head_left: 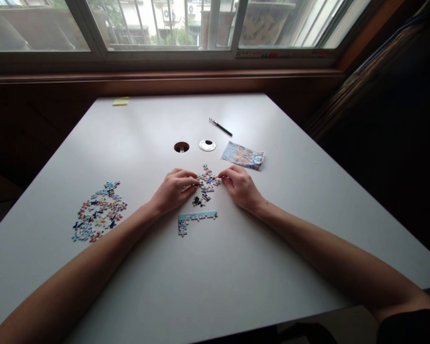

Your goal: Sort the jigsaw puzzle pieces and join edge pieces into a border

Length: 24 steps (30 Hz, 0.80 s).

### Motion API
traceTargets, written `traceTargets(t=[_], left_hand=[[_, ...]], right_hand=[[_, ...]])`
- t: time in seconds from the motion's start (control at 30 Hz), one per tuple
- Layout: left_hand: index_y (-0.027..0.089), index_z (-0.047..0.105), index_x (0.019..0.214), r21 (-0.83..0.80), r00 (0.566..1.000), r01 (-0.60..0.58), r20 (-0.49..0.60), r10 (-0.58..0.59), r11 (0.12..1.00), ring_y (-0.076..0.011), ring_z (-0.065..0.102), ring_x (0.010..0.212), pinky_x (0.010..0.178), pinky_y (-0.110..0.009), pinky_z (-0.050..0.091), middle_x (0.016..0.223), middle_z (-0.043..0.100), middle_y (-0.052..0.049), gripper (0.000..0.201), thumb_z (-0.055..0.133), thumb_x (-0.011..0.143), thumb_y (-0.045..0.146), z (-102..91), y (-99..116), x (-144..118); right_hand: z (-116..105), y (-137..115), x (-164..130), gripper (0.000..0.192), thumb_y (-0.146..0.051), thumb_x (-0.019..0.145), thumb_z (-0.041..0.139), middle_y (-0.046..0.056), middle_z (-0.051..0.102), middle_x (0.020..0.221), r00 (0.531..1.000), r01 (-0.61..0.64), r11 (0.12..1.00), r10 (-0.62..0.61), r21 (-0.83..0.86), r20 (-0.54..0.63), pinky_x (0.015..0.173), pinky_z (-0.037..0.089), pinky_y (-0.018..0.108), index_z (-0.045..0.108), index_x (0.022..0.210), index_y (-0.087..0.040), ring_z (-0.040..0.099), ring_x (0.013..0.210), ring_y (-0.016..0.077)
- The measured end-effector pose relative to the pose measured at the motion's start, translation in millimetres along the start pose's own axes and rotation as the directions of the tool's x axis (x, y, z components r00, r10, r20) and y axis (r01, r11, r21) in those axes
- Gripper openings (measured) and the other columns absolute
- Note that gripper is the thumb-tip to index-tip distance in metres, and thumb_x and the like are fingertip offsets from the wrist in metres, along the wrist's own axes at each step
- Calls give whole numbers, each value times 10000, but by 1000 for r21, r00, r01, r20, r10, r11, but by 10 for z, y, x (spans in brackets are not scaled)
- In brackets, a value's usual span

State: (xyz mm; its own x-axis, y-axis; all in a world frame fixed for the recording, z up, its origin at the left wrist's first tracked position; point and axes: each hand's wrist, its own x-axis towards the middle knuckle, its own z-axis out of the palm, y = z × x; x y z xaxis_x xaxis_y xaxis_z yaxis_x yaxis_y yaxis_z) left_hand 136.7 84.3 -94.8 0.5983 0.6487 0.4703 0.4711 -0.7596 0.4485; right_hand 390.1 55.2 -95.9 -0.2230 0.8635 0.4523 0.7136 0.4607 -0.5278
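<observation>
A small heap of jigsaw puzzle pieces [208,180] lies between my two hands on the white table. My left hand [175,189] rests at the heap's left side, its fingers loosely bent and parted, the tips touching pieces. From the right, my right hand [239,185] reaches the heap's edge with curved, slightly parted fingers; I make out no piece held in either hand. Nearer to me lies a joined corner strip of puzzle [198,216], light blue along its top. A few dark pieces [199,199] sit between heap and strip.
Left of my left forearm spreads a larger pile of loose pieces [100,212]. A colourful picture sheet [243,155] and a pen [220,127] lie beyond my right hand. Farther back are a round cable hole [181,147], its metal cover [207,145] and yellow sticky notes [121,101].
</observation>
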Motion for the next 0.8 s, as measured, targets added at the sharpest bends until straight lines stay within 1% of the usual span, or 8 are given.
traceTargets(t=[0.13, 0.2, 0.3, 0.4, 0.47, 0.6, 0.67, 0.8], left_hand=[[273, 756, 1031, 34, 999, -39, 16, 39, 999, -213, 616, 1029, 907, -404, 509, 1086, 726, -48, 148, 653, 925, 285, -28, 15, -2], [292, 758, 1015, 88, 997, -60, 51, 55, 994, -210, 614, 1011, 903, -400, 485, 1057, 727, -36, 135, 657, 925, 293, -57, 58, 2], [288, 758, 979, 140, 992, -84, 109, 69, 987, -196, 624, 953, 906, -393, 443, 992, 735, -28, 164, 596, 965, 265, -102, 136, 10], [261, 722, 1051, 159, 989, -72, 141, 49, 985, -195, 634, 934, 900, -387, 429, 1019, 732, -38, 179, 564, 975, 224, -121, 178, 12], [244, 691, 1087, 167, 987, -52, 156, 25, 985, -200, 634, 955, 897, -382, 430, 1061, 719, -45, 173, 573, 966, 210, -120, 176, 11], [218, 672, 1038, 186, 982, -68, 186, 33, 980, -200, 629, 946, 880, -374, 451, 1042, 705, -54, 125, 569, 968, 217, -119, 147, 14], [201, 666, 1038, 176, 980, -99, 189, 65, 979, -196, 629, 926, 857, -361, 475, 1019, 698, -66, 131, 552, 974, 209, -124, 140, 20], [177, 658, 1039, 105, 978, -127, 181, 107, 986, -188, 635, 901, 798, -324, 519, 991, 684, -82, 139, 538, 968, 172, -135, 146, 26]], right_hand=[[-6, -11, 3, 193, -162, 945, 522, 84, 629, 921, 1000, 3, 1000, -3, 11, -8, 859, 499, 395, 710, 921, -201, 585, 915, 232], [-5, -12, 6, 193, -173, 947, 530, 84, 628, 907, 1000, 13, 1000, -13, 18, -14, 850, 506, 398, 717, 906, -201, 589, 899, 233], [-1, -10, 9, 196, -189, 949, 539, 81, 625, 895, 999, 26, 999, -25, 28, -21, 842, 514, 405, 725, 890, -207, 592, 885, 232], [4, -6, 7, 206, -198, 959, 527, 83, 621, 907, 999, 30, 999, -30, 21, -19, 853, 515, 409, 730, 929, -210, 588, 896, 232], [8, 0, 1, 212, -212, 968, 517, 90, 617, 931, 999, 36, 999, -36, -7, -11, 880, 509, 421, 727, 995, -210, 580, 924, 238], [15, 25, -12, 224, -269, 958, 561, 102, 612, 1033, 994, 106, 992, -102, -73, 46, 945, 491, 454, 705, 1126, -230, 554, 1005, 260], [16, 38, -16, 226, -295, 943, 594, 100, 613, 1058, 989, 138, 986, -131, -91, 74, 956, 490, 459, 709, 1130, -239, 544, 1034, 268], [6, 36, -15, 205, -292, 929, 615, 88, 623, 1045, 988, 143, 986, -137, -85, 74, 949, 496, 460, 721, 1101, -255, 546, 1031, 268]])
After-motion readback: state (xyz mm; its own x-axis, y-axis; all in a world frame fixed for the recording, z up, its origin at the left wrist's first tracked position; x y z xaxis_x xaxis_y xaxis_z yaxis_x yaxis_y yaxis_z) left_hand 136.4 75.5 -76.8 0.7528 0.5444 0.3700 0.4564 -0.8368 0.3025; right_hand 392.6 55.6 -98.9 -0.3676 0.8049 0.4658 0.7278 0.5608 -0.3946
